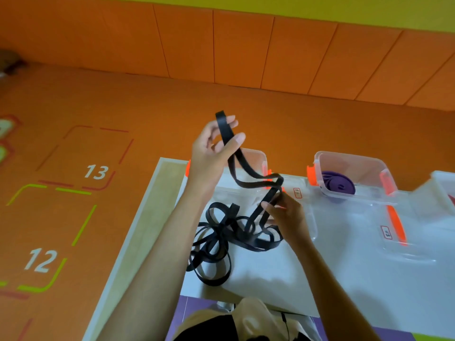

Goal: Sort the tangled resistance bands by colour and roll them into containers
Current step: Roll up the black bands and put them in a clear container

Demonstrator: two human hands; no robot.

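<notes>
We hold a long black flat rubber band (225, 129) raised: the left hand (211, 148) curls round its top loop and the right hand (286, 215) pinches it lower (the tangled remainder lies on the white table (283, 274)). Behind, a clear plastic container (357, 166) holds a rolled purple band (338, 185).

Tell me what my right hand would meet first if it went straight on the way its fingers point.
The black band, which the right hand is pinching. Past it, the line runs up-left toward the raised left hand and the clear container behind it; depth is too unclear to say which.
</notes>
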